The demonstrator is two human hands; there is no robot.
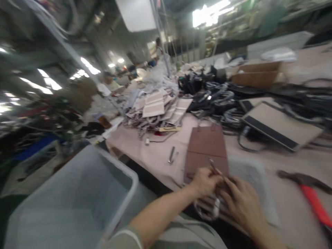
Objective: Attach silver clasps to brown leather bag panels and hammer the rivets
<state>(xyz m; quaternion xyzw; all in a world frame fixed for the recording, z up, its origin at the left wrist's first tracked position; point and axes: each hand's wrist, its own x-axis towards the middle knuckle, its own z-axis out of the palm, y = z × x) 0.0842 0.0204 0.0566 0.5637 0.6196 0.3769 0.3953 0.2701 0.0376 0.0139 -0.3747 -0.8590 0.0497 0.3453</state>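
A brown leather bag panel [206, 148] lies flat on the pinkish work table [155, 155] in front of me. My left hand [204, 181] is closed at the panel's near edge, pinching a thin metal tool [214, 167]. My right hand [241, 202] rests beside it with fingers curled over a strap or ring piece [207, 209] at the table's near edge. The picture is smeared by motion, so what the right fingers hold is unclear.
A grey plastic bin [77, 197] stands at lower left. Small metal tweezers [171, 155] lie left of the panel. A red-handled hammer [311, 193] lies at right. Piles of beige pieces [158, 105], black straps [215, 95], a flat board [280, 126] and a cardboard box [255, 74] fill the back.
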